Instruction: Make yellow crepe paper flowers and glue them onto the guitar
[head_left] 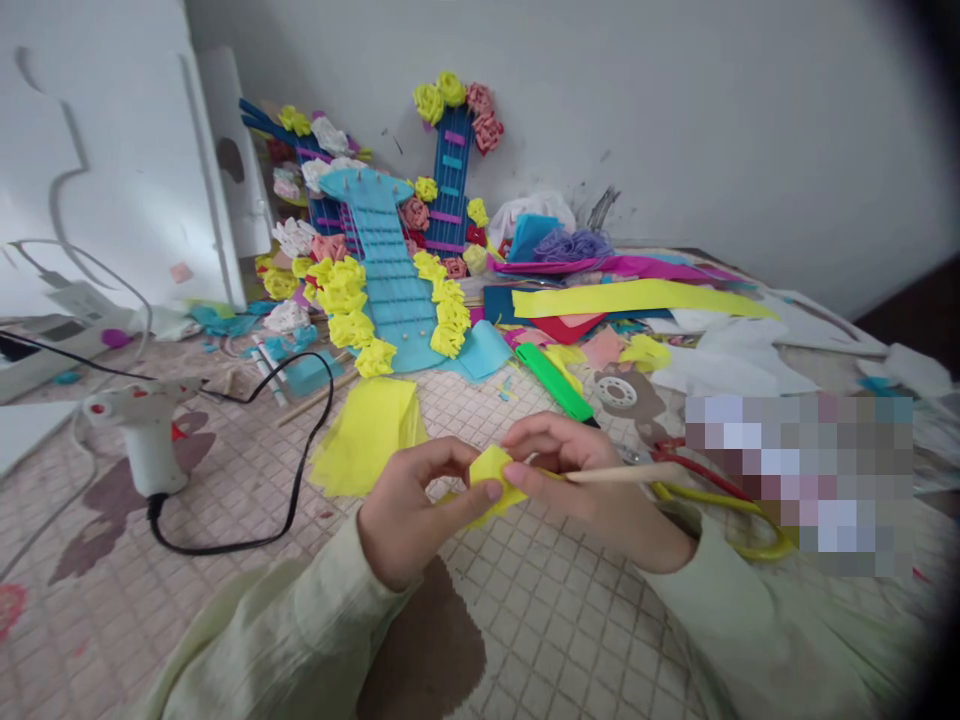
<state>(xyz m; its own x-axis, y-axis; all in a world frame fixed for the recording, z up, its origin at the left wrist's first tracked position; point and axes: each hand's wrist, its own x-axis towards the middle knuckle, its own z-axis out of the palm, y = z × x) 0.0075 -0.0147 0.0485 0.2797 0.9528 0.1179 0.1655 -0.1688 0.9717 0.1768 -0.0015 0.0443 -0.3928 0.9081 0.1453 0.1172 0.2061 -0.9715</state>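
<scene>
Both hands meet over the tiled mat near the middle of the view. My left hand (pixel 412 515) pinches a small folded piece of yellow paper (pixel 491 480) between thumb and fingers. My right hand (pixel 585 480) grips the same yellow paper from the other side, and a thin wooden stick (pixel 630 475) pokes out to the right from under its fingers. Just beyond the hands lies a stack of yellow paper sheets (pixel 371 432).
A white glue gun (pixel 146 425) stands at the left, its black cord (pixel 247 540) looping over the mat. A blue model with paper flowers (pixel 390 280) rises at the back. Coloured paper strips (pixel 630 297), a green cutter (pixel 559 383) and scissors (pixel 720 495) lie to the right.
</scene>
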